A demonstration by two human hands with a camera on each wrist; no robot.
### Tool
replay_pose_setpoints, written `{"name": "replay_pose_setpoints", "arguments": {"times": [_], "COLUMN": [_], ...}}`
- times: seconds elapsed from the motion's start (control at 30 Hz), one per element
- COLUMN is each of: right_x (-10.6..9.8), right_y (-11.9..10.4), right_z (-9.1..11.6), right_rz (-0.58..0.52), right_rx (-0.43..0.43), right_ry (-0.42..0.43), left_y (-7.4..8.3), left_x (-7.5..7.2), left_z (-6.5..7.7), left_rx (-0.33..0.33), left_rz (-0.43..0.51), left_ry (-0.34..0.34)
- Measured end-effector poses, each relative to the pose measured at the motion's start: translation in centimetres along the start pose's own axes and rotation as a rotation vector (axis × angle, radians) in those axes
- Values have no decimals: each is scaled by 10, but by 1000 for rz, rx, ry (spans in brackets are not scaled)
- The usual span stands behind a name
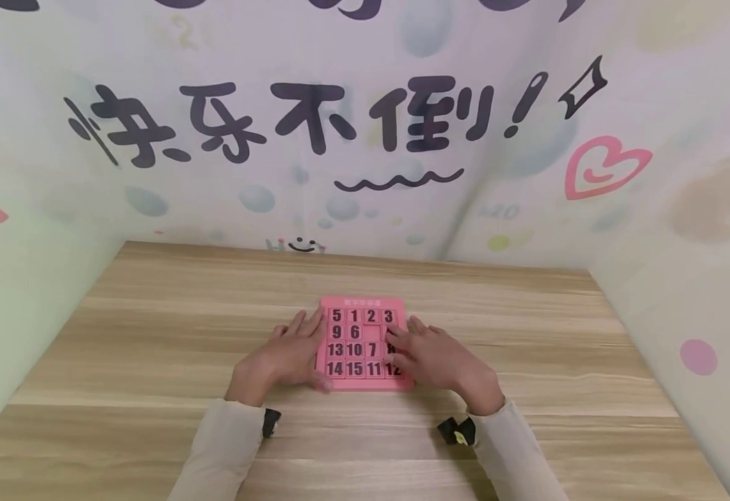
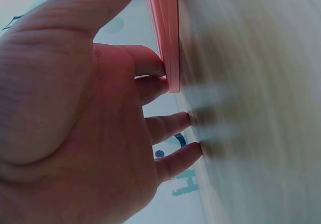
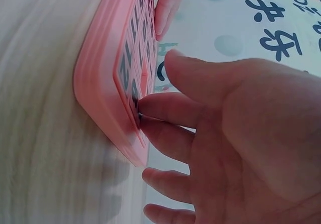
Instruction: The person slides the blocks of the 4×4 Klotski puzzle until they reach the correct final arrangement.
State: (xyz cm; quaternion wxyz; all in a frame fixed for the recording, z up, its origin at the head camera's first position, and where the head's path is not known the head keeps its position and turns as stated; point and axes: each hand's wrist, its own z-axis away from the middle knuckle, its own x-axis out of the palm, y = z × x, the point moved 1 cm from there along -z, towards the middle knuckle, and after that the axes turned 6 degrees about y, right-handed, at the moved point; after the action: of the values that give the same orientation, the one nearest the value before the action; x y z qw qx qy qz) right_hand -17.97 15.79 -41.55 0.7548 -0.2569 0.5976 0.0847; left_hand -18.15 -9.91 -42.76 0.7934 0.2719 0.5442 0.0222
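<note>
A pink sliding number puzzle (image 1: 365,384) with black-numbered tiles lies flat on the table. A gap among the tiles (image 1: 371,350) shows in the second row, right of the 6. Along the puzzle's left side rests my left hand (image 1: 286,356), its thumb by the near left corner. In the left wrist view, index and middle fingertips (image 2: 159,86) meet the pink edge, while the other two fingers reach the tabletop. My right hand (image 1: 436,355) touches a right-column tile with index and middle fingertips (image 3: 150,106), covering its number; its thumb is raised above the tiles.
The wood-grain table (image 1: 170,334) extends around the puzzle on all sides. A white printed backdrop (image 1: 365,223) with lettering and bubbles rises behind the table and at its sides. Black bands (image 1: 458,431) show at both sleeve cuffs.
</note>
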Motion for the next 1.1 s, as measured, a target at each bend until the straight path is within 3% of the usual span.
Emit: {"name": "replay_pose_setpoints", "arguments": {"times": [0.47, 0.83, 1.1], "right_x": [-1, -7, -6], "right_y": [1, -19, -30], "right_z": [1, 8, 11], "right_rz": [17, 65, 115], "right_rx": [-16, -121, -136], "right_ry": [0, -11, -62], "left_y": [0, -1, -1], "left_x": [0, 0, 0], "left_z": [-3, -2, -2], "left_rx": [7, 0, 2], "left_rz": [-17, -9, -14], "left_ry": [2, 3, -2]}}
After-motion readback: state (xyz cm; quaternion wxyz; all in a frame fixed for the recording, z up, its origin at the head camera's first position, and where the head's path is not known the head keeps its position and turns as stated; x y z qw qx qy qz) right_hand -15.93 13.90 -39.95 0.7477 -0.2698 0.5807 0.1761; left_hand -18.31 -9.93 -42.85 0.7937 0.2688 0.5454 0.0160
